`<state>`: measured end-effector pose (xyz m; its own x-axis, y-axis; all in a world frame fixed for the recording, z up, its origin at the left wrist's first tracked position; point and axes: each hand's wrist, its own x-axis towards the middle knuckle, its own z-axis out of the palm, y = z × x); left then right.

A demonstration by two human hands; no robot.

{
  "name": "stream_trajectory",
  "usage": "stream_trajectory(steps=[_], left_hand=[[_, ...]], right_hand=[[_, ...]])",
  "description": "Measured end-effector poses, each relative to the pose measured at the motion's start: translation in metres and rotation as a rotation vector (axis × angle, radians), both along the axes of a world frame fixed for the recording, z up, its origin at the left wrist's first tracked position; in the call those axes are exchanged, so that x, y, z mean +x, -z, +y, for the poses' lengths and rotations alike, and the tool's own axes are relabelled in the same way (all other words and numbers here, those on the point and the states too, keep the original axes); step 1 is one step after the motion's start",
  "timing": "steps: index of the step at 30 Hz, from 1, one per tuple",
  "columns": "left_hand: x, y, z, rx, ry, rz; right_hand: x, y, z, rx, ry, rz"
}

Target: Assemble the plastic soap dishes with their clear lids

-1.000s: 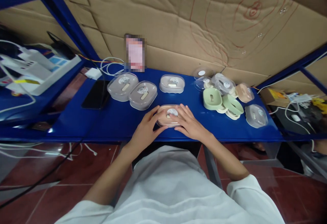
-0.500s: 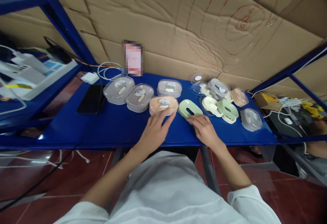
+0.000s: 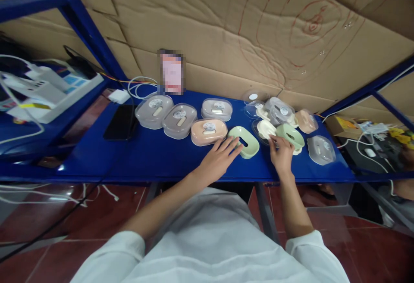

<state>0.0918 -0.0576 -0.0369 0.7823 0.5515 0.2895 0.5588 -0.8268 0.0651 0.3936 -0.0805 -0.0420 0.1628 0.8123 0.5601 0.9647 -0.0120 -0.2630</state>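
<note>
Looked most like a workshop: furnished with a blue bench (image 3: 145,160), backed with marked cardboard (image 3: 200,24), wired with a power strip (image 3: 77,93), floored in red tiles (image 3: 106,216), stocked with several similar plastic boxes (image 3: 180,121).

You have the pale green tray (image 3: 251,146), rounded and oblong with a dark slot in its middle, lying flat just right of the frame's centre. Your cream piece (image 3: 265,128), wavy-edged and partly hidden, lies farther right and slightly higher.

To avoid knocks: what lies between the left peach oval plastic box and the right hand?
Head view: a green oval slotted plastic dish, left fingers over it.
</note>
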Motion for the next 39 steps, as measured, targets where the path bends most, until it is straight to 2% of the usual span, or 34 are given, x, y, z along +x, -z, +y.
stream_trajectory(steps=[4,7,11,14,16,17,21,24,26,30,33,37,39], left_hand=[[0.018,-0.012,-0.006,0.06,0.082,0.009],[0.004,-0.01,-0.029,0.091,0.101,-0.127],[-0.039,-0.002,-0.063,0.112,-0.023,-0.368],[-0.063,-0.001,-0.072,0.14,-0.116,-0.446],[-0.068,-0.001,-0.07,0.162,-0.177,-0.437],[-0.067,-0.001,-0.068,0.169,-0.195,-0.414],[-0.049,0.004,-0.061,0.163,-0.178,-0.281],[-0.035,0.008,-0.059,0.155,-0.154,-0.215],[-0.03,0.01,-0.058,0.133,-0.138,-0.207],[-0.037,0.015,-0.054,0.056,-0.107,-0.251],[-0.049,0.02,-0.049,0.005,-0.07,-0.273],[-0.059,0.025,-0.046,-0.034,-0.025,-0.293],[-0.059,0.025,-0.047,-0.044,-0.018,-0.315]], right_hand=[[-0.009,-0.006,-0.023,0.111,-0.179,0.121],[-0.015,-0.005,-0.052,0.113,-0.31,0.127],[-0.033,0.007,-0.081,0.024,-0.447,0.089],[-0.058,0.015,-0.082,-0.077,-0.626,0.034],[-0.075,0.017,-0.076,-0.095,-0.731,0.03],[-0.081,0.017,-0.073,-0.066,-0.743,0.057],[-0.09,0.01,-0.063,0.124,-0.631,0.12],[-0.084,0.001,-0.056,-0.035,-0.694,-0.069],[-0.079,-0.005,-0.051,-0.139,-0.744,-0.113],[-0.074,-0.006,-0.046,-0.125,-0.752,-0.071],[-0.079,-0.002,-0.051,-0.099,-0.733,-0.163],[-0.08,0.002,-0.056,-0.13,-0.776,-0.205],[-0.073,0.002,-0.052,-0.141,-0.72,-0.167]])
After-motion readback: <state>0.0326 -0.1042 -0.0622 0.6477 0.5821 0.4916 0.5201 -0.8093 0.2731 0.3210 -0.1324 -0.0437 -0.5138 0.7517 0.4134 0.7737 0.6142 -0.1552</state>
